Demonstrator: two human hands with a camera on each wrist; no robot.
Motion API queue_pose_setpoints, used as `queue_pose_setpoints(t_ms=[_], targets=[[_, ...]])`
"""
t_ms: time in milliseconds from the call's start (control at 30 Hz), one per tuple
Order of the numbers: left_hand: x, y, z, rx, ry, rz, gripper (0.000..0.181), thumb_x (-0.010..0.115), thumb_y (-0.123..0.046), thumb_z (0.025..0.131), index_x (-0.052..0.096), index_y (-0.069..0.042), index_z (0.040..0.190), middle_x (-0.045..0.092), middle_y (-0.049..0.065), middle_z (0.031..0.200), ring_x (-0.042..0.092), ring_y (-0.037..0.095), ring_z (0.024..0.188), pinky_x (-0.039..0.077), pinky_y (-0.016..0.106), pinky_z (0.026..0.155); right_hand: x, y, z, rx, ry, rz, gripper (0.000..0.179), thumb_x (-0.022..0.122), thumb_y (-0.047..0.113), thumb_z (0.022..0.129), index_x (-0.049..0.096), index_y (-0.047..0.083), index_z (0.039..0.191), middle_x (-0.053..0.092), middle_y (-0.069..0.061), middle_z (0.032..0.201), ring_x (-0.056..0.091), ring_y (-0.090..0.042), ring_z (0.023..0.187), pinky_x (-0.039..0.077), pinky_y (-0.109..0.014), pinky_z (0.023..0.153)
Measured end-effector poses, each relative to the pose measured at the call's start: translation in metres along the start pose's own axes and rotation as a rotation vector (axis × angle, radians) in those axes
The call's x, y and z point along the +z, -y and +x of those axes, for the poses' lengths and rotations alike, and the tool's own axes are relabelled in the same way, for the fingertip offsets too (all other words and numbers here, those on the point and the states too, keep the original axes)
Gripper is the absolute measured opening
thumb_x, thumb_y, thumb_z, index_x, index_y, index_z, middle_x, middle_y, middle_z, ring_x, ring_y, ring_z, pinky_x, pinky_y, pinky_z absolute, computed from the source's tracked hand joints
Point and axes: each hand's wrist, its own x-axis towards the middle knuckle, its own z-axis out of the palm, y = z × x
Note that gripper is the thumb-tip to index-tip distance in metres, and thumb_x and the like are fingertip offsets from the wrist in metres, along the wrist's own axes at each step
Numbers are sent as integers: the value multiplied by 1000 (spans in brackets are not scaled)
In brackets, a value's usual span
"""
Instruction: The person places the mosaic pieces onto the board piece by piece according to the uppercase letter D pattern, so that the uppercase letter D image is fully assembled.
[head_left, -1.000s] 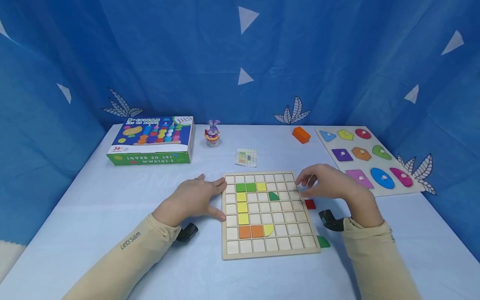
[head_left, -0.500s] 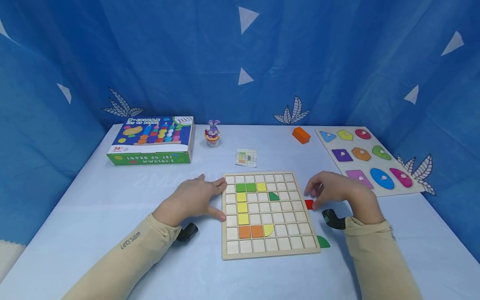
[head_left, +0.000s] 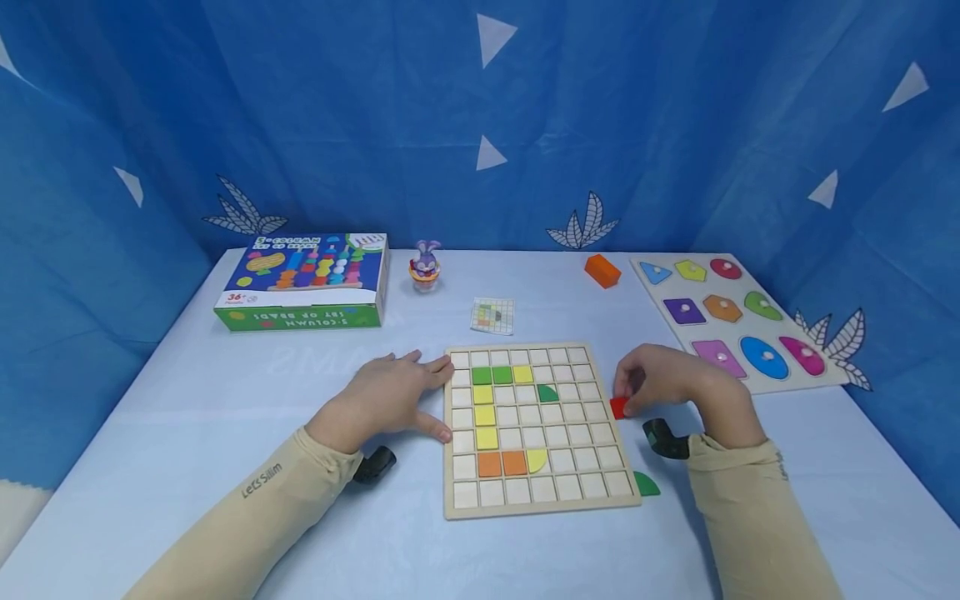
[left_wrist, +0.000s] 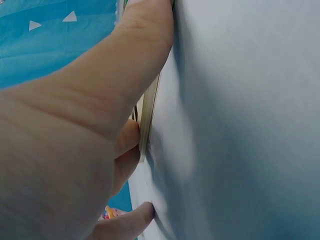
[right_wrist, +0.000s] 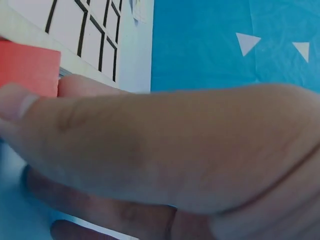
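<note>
A wooden grid board (head_left: pixel 543 493) lies in the middle of the table, with green, yellow and orange tiles in some of its cells. Along its left edge rests my left hand (head_left: pixel 386 396), fingers spread, thumb and fingertips touching the rim. Just beyond the right edge, my right hand (head_left: pixel 663 379) pinches a red square tile (head_left: pixel 618 407) between thumb and fingers. The right wrist view shows that red tile (right_wrist: pixel 31 67) standing out past the thumb; its lower part is hidden. Near the board's lower right corner lies a loose green quarter-circle tile (head_left: pixel 647 483).
Behind the board lies a small pattern card (head_left: pixel 492 316). At the back are a bead-set box (head_left: pixel 303 283), a purple bunny figure (head_left: pixel 425 265) and an orange block (head_left: pixel 602 271). A knobbed shape puzzle (head_left: pixel 701 321) lies at right.
My right hand has come down and to the right from the board's upper right edge to the red tile, and its thumb and fingers have closed on it. The left hand stays at the board's edge.
</note>
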Motion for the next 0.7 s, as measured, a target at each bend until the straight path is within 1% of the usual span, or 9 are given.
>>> queue_pose_setpoints(t_ms=[200,367,533,700], targets=[[1,0,0,-18,3,-23,109,72,-78,66,41,-23,156,36,-4,160,31,39,146,38,62,107,-5,0,-7,-43,2,1,9,82,11,84,74,13,87,64,-1,85,56,-22,87,51,-36,74],[2,0,1,-20,5,-31,109,71,-78,65,41,-25,156,35,-5,160,31,38,146,39,62,107,-12,5,-14,-74,-6,29,7,80,10,86,75,13,88,65,0,86,57,-22,89,53,-37,75],[2,0,1,-21,4,-30,109,71,-78,65,41,-25,156,35,-5,160,31,38,146,39,62,106,-13,18,-17,-117,-14,69,6,80,13,87,75,15,89,69,1,88,61,-22,90,55,-37,79],[2,0,1,-22,-2,-25,110,71,-79,65,41,-24,156,35,-5,160,31,38,146,39,62,106,-7,36,-16,-190,-12,59,9,81,12,86,75,17,90,70,3,91,63,-21,91,57,-35,79]])
